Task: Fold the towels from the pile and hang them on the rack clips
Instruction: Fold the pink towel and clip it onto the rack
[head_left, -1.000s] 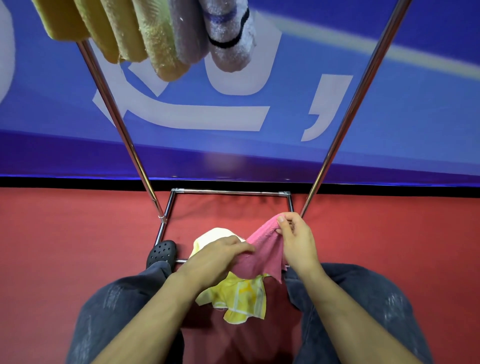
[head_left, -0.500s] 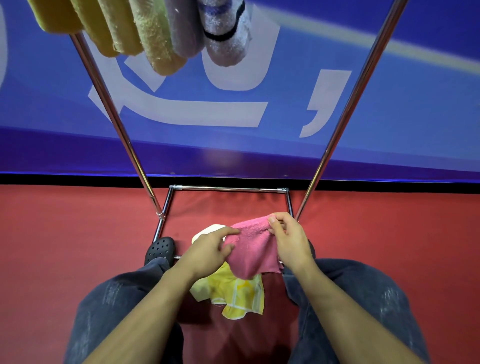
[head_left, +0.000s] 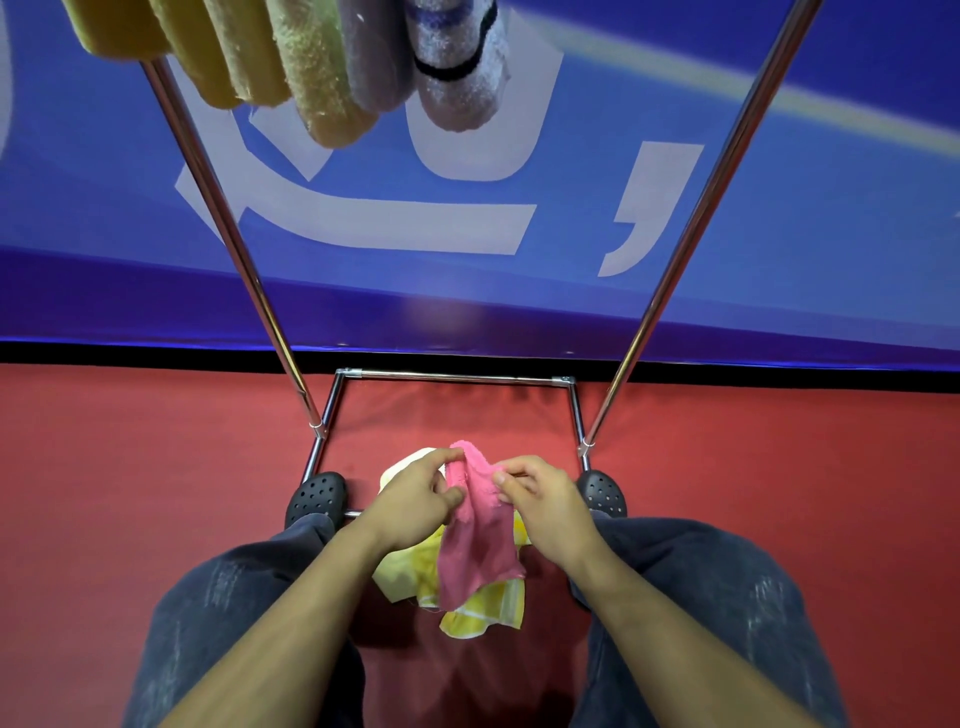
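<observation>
A small pink towel (head_left: 480, 540) hangs folded between my hands, low in front of my knees. My left hand (head_left: 418, 499) pinches its upper left edge with thumb and fingers. At the towel's upper right edge my right hand (head_left: 540, 493) pinches it. Below and behind it a yellow towel (head_left: 467, 597) lies crumpled on the red floor. Several folded towels (head_left: 311, 62), yellow, greenish, grey and white, hang from the top of the rack at the upper left; the clips are out of frame.
The rack's two slanted steel poles (head_left: 234, 228) rise from a rectangular base frame (head_left: 457, 375) on the red floor (head_left: 130, 493). My black shoes (head_left: 317, 496) stand on the frame's near bar. A blue banner wall (head_left: 519, 234) stands close behind.
My hands have come closer together, doubling the pink towel lengthwise into a narrower strip. The view tilted slightly, and my right shoe came into sight.
</observation>
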